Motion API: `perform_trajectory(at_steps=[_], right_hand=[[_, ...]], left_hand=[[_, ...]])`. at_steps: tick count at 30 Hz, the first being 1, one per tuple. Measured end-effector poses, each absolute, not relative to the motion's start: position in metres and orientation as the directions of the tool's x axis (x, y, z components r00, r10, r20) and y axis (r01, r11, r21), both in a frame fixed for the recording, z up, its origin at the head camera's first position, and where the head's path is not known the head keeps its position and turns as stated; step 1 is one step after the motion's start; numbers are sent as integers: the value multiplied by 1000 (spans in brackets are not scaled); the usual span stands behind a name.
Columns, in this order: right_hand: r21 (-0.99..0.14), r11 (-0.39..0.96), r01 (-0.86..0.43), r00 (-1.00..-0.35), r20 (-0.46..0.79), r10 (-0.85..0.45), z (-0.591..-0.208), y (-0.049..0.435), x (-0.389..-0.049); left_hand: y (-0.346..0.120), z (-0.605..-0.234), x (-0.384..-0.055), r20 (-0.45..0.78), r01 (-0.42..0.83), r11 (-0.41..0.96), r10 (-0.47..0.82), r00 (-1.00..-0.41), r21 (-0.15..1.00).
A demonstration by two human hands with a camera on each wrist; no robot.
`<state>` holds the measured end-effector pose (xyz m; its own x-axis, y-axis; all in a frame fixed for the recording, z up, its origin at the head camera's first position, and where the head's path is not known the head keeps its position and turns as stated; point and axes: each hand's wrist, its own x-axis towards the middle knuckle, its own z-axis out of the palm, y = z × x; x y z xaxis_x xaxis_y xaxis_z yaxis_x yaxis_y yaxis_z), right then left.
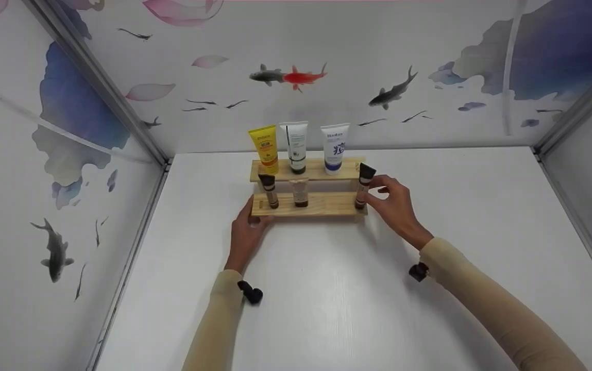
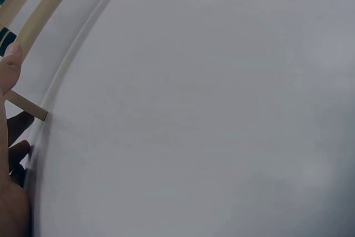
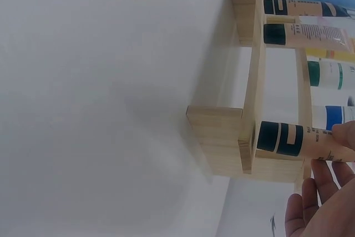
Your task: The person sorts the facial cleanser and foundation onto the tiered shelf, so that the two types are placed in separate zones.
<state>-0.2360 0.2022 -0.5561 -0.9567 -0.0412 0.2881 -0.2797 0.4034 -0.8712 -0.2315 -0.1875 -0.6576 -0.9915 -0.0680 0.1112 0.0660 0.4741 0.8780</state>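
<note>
A two-tier wooden rack stands near the back wall. At its left end my left hand holds the lower board; in the left wrist view the thumb lies along the board's edge, with fingers beside the leg. My right hand pinches a beige squeeze tube with dark ends between thumb and fingers. That tube stands cap-down at the right end of the lower board, tilted slightly. Along the same board are a similar tube at the left and a pale pink tube in the middle.
On the upper board stand a yellow tube, a white tube with a dark cap and a white tube with a blue cap. The white table meets a painted back wall and side panels.
</note>
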Motion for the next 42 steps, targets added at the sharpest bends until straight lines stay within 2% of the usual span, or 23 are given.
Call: perform_trajectory(at_steps=[42], right_hand=[[-894,349,-281,-960,264,-95,-557,157,-244]], left_hand=[[-188,-661,-232,135,90,452,-69,-988,887]])
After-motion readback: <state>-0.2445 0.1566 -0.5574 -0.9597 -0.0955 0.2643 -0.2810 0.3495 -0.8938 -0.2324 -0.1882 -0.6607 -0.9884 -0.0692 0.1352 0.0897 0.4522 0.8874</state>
